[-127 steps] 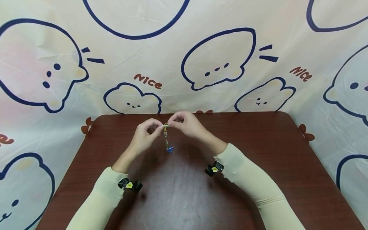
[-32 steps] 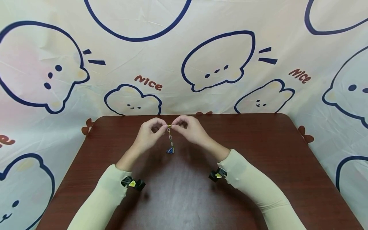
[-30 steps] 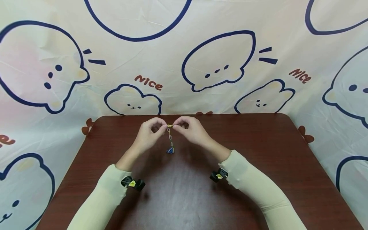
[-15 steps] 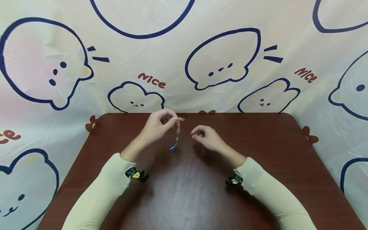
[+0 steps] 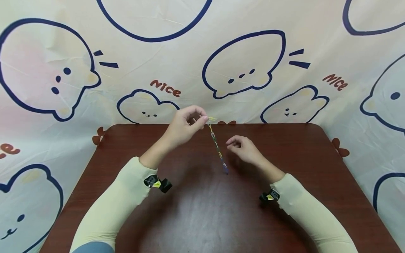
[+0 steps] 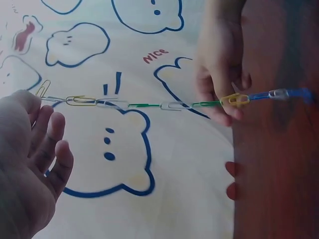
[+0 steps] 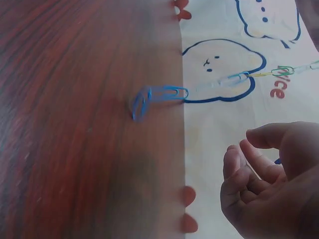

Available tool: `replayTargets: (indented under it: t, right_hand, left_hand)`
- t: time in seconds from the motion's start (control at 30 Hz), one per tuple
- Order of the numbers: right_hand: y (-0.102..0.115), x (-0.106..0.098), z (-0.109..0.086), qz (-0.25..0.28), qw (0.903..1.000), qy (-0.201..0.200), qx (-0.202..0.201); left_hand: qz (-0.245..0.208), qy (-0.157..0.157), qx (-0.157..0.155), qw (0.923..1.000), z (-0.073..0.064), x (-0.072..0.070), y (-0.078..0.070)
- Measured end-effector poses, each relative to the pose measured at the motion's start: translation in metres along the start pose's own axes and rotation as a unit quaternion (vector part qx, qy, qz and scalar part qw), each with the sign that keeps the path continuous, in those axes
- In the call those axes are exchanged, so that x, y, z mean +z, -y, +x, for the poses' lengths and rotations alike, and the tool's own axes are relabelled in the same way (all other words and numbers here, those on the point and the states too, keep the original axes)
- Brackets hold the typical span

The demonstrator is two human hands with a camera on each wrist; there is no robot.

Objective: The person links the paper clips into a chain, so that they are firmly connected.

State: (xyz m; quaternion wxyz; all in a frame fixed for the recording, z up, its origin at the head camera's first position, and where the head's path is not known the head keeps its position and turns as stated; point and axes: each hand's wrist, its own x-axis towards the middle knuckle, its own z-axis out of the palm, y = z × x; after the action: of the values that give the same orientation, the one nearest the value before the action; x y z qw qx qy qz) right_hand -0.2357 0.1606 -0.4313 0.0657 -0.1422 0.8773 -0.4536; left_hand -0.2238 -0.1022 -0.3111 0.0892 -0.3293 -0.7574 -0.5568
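A chain of linked paper clips [image 5: 214, 140] hangs from my left hand [image 5: 185, 124], whose thumb and index finger pinch the yellow clip at its top. In the left wrist view the chain [image 6: 172, 105] shows yellow, white, green and blue links, with the left hand [image 6: 30, 159] at its yellow end. Blue paper clips [image 7: 167, 93] form the lower end in the right wrist view, blurred at the tip. My right hand [image 5: 245, 149] is held to the right of the chain, fingers loosely bent and holding nothing. Its thumb and fingertips are apart in the right wrist view.
A dark brown wooden table [image 5: 196, 218] lies beneath both hands. Behind it and at the sides hangs a pale cloth [image 5: 240, 21] with cartoon outlines. Each wrist wears a small black camera, as on the left sleeve [image 5: 158, 182].
Earlier both hands pinched the top clip together. The right hand has let go and moved right. The left hand has risen to the right with the chain, which now hangs longer and slanted.
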Motion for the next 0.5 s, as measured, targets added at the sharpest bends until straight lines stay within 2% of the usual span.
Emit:
replayTargets:
  t: [0.23,0.37,0.5]
  right_hand:
    - [-0.017,0.003,-0.008,0.011,0.9996,0.012,0.023]
    - [-0.024,0.012,-0.011,0.030,0.9986,0.023,0.038]
    - [-0.028,0.025,-0.013,0.041,0.9979,0.032,0.039]
  left_hand:
    - [0.016,0.008,-0.054,0.9984,-0.025,-0.004,0.024]
    - [0.025,0.007,-0.074,0.9969,-0.040,-0.003,0.039]
    - [0.020,-0.007,-0.088,0.9959,-0.056,0.000,0.058]
